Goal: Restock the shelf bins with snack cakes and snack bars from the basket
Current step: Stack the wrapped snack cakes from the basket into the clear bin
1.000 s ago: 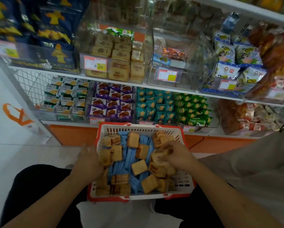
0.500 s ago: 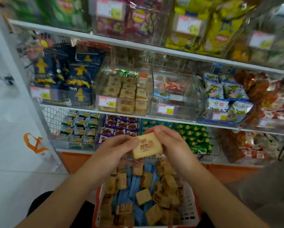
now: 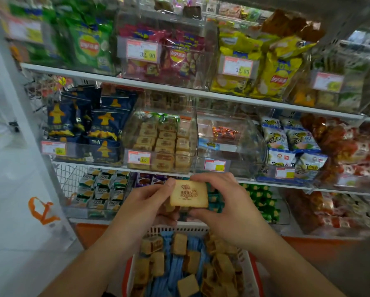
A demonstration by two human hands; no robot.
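Snack cake [image 3: 188,194] pinched between left hand [image 3: 146,203], right hand [image 3: 225,207], above basket [image 3: 251,273]

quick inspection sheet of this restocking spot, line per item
surface: white shelf boards carrying clear bins with price tags
job's things: both hands hold one tan snack cake with more cakes beneath it, above the red basket of loose cakes and blue snack bars; the cake bin tagged 8.00 looks mostly full
clutter: the neighbouring clear bin is nearly bare, a few orange sweets inside
grippers: left hand and right hand pinch the cake's edges with their fingers
cables: nothing seen
surroundings: chip bags on the shelf above, dark blue packs to the left, white floor
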